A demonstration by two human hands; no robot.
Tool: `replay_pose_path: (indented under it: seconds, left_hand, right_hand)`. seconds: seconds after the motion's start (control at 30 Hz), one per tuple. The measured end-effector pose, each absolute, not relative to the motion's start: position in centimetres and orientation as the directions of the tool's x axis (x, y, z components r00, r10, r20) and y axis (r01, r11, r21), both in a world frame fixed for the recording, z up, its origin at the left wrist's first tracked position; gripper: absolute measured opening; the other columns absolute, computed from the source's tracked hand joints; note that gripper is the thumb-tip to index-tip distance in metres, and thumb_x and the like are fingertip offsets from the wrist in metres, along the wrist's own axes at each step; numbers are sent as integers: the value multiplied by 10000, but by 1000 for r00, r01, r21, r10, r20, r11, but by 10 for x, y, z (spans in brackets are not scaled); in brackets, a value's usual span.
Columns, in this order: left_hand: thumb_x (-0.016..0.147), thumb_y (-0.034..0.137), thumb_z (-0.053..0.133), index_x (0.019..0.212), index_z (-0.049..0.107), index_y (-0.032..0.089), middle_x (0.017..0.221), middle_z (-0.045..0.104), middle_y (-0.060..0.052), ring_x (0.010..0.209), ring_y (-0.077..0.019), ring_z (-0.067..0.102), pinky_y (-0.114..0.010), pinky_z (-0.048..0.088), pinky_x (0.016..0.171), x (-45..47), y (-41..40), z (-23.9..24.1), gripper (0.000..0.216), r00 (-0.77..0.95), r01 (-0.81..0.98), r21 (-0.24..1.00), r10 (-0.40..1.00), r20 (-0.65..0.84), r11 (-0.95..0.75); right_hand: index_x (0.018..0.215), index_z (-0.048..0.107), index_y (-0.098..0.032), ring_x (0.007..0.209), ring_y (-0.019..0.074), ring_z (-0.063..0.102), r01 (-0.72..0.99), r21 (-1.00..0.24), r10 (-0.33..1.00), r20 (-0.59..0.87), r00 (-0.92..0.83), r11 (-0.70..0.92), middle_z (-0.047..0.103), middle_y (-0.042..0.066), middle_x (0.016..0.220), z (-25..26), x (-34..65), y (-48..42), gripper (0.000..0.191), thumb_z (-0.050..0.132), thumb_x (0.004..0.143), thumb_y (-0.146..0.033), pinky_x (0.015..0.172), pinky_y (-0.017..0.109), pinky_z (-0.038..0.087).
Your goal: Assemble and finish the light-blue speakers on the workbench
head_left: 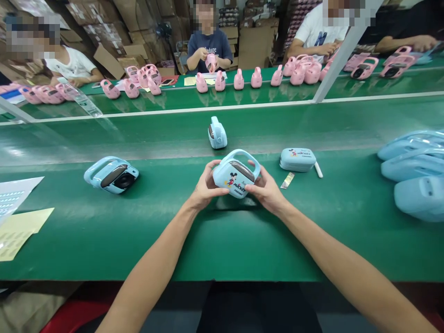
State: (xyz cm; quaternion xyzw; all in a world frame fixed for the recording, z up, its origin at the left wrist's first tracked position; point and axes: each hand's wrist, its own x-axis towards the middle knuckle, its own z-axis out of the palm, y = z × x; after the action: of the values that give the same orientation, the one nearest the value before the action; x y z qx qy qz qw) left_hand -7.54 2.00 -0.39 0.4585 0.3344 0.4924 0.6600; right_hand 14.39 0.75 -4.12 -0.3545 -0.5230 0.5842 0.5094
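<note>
Between my two hands I hold a light blue portable speaker (231, 181) with a carry handle and a printed cartoon mouse on its face. My left hand (206, 186) grips its left side, thumb on the lower front. My right hand (267, 187) closes round the right side, its thumb also on the front. Just beyond stands another blue speaker (217, 134), seen edge-on. To the right lies a blue case-like piece (297, 159) with similar print, beside a white stick (318, 169) and a small label strip (287, 180).
A blue speaker (113, 175) lies to the left, its round dark part showing. White sheet (17, 194) and yellow sticker sheets (24, 226) are at far left. Several blue speakers (419, 196) crowd the right edge. Beyond a rail, people handle pink speakers (238, 80).
</note>
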Motion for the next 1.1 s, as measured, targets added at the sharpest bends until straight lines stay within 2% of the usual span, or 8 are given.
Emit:
replay_pose_path:
  seconds: [0.1, 0.23, 0.37, 0.5, 0.73, 0.93, 1.1]
  left_hand:
    - [493, 182, 1021, 1376, 653, 263, 1394, 706, -96, 1351, -329, 640, -423, 489, 1160, -81, 28, -8, 960, 354, -176, 982, 935, 0, 67]
    - [492, 190, 1024, 1346, 700, 209, 1398, 719, -128, 1374, -363, 636, -489, 448, 1214, -82, 30, -13, 913, 402, -57, 996, 915, -34, 62]
    - [508, 225, 1033, 1341, 692, 201, 1352, 747, -124, 1306, -347, 682, -485, 500, 1166, -81, 31, -18, 901, 401, -32, 999, 916, -7, 21]
    - [474, 260, 1047, 1329, 687, 169, 1307, 766, -130, 1238, -343, 716, -491, 530, 1134, -80, 34, -21, 932, 399, 1, 1000, 917, -7, 7]
    - [490, 314, 1044, 1361, 649, 156, 1359, 746, -150, 1296, -360, 697, -501, 531, 1154, -80, 37, -24, 969, 413, 3, 1000, 911, -12, 11]
    - [534, 393, 1040, 1415, 596, 186, 1420, 712, -156, 1327, -363, 683, -516, 541, 1152, -84, 36, -27, 1008, 441, 52, 998, 897, 18, -46]
    - [538, 391, 1041, 1405, 596, 194, 1433, 698, -159, 1358, -370, 663, -532, 526, 1173, -84, 39, -30, 994, 469, 35, 994, 880, 72, -99]
  right_hand:
    - [1476, 579, -246, 1305, 335, 707, -31, -976, 952, 217, -217, 215, 735, 125, 1404, -39, 160, 14, 969, 1001, 637, -487, 1142, 512, 570]
    - [1402, 654, -198, 1314, 337, 694, 68, -961, 929, 240, -282, 269, 735, 139, 1390, -42, 170, 18, 873, 988, 655, -501, 1178, 498, 530]
    - [1479, 604, -203, 1346, 336, 673, 72, -960, 921, 238, -307, 272, 699, 144, 1454, -46, 168, 17, 934, 967, 685, -535, 1175, 485, 529]
    - [1415, 657, -211, 1308, 336, 688, 52, -960, 930, 252, -268, 275, 731, 129, 1400, -46, 165, 16, 882, 974, 669, -560, 1153, 467, 540]
    - [1384, 663, -238, 1240, 329, 699, 38, -966, 936, 236, -260, 255, 753, 96, 1304, -47, 165, 19, 855, 972, 663, -575, 1113, 461, 552]
    - [1456, 621, -247, 1375, 346, 631, 42, -963, 925, 245, -290, 268, 673, 109, 1471, -45, 165, 15, 885, 960, 695, -546, 1207, 470, 475]
    - [1454, 623, -258, 1392, 348, 620, 28, -970, 936, 225, -271, 241, 659, 107, 1496, -44, 164, 13, 880, 971, 687, -513, 1229, 483, 452]
